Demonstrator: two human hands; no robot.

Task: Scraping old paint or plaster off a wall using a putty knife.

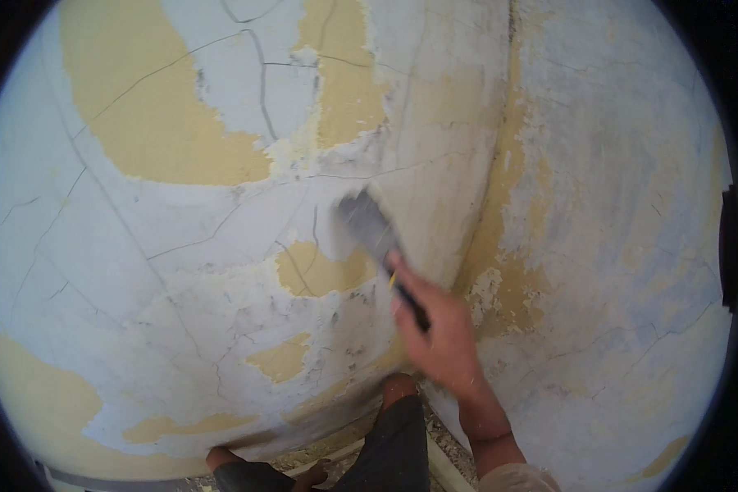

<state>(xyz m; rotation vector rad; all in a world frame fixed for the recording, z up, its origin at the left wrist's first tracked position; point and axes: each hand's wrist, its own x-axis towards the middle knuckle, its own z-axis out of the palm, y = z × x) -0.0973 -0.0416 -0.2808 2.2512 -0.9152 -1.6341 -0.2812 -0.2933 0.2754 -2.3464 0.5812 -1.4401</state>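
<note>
Fingers of right hand clenched round scraper handle — blade against peeling wall.

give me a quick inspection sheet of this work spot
surface: wall with cracked, peeling pale coating and bare yellow patches
job's things: scraper, blurred, its blade against the wall by a yellow patch
clutter: nothing seen on the wall; rubble-like bits on the floor strip below
grips: right hand closed round the scraper handle; left hand not in view
cables: nothing seen
surroundings: inside corner where two walls meet; person's knee in dark shorts at the lower edge
</note>
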